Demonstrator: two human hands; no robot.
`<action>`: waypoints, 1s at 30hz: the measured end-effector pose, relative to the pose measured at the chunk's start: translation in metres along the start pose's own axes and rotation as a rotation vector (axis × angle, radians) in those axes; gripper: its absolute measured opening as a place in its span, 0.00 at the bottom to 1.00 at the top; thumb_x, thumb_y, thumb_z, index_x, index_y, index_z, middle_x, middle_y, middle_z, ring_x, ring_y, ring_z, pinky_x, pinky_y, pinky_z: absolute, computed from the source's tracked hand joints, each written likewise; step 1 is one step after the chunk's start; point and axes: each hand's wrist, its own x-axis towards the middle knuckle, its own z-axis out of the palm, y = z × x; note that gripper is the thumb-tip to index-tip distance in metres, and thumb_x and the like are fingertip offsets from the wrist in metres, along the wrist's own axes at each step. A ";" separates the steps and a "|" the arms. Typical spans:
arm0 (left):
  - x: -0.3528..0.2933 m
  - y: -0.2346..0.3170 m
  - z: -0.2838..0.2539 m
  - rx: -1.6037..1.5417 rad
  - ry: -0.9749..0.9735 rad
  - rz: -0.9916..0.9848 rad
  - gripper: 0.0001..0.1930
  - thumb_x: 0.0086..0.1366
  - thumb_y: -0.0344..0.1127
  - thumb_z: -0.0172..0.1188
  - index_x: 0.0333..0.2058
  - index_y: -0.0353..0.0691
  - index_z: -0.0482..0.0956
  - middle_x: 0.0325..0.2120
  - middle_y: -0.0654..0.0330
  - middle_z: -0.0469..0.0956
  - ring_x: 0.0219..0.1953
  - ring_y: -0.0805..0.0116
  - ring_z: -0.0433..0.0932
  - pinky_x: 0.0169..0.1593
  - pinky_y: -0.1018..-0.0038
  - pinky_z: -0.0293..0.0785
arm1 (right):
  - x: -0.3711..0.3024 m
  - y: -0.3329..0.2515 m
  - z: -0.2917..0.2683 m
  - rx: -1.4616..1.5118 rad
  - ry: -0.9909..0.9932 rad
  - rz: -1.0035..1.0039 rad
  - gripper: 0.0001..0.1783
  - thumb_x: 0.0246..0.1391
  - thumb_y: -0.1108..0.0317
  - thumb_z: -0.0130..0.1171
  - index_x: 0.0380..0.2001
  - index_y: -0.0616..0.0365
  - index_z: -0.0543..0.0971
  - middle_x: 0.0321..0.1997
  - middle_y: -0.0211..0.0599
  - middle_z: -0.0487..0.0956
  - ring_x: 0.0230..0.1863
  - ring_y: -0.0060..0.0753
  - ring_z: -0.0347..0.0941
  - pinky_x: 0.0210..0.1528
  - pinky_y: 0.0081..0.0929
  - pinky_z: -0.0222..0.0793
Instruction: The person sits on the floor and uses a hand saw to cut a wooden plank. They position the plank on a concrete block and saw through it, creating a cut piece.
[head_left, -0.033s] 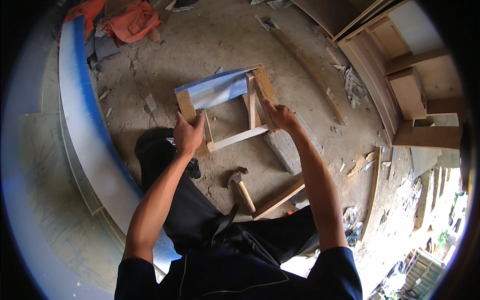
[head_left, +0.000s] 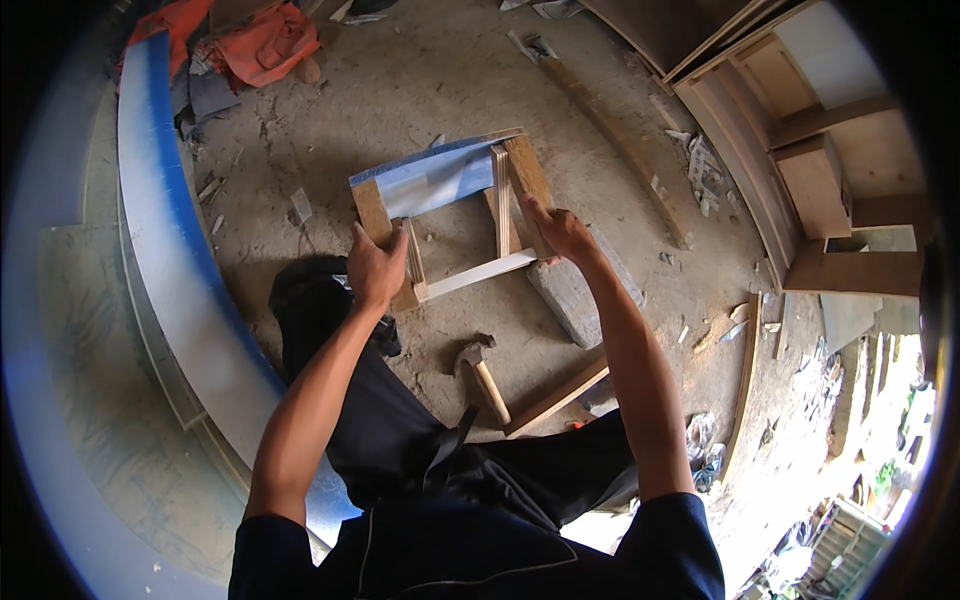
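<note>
Between my hands is a small wooden frame (head_left: 372,212), four-sided, with brown side boards, a blue-and-white panel along its far side and a thin white strip along its near side. My left hand (head_left: 378,268) grips the left side board, thumb on its inner edge. On the right side board, my right hand (head_left: 563,235) is closed with its fingers round the edge. Beneath the frame's right near corner lies a grey stone block (head_left: 588,290). A claw hammer (head_left: 486,382) with a wooden handle rests on the floor, nearer to me than the frame.
A long blue-and-white board (head_left: 180,250) curves along my left. Wooden cabinet carcasses (head_left: 815,180) stand at the right. A long timber (head_left: 620,140) lies on the dusty floor (head_left: 400,80) beyond the frame. One wood strip (head_left: 560,397) lies beside the hammer; orange cloth (head_left: 262,45) is heaped far left.
</note>
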 end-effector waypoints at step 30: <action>-0.006 0.010 -0.004 0.077 0.003 -0.044 0.40 0.56 0.56 0.58 0.54 0.22 0.64 0.41 0.35 0.76 0.44 0.40 0.76 0.47 0.56 0.73 | -0.016 -0.003 0.005 0.028 0.097 -0.022 0.52 0.50 0.24 0.39 0.38 0.72 0.79 0.25 0.53 0.80 0.22 0.40 0.80 0.23 0.29 0.79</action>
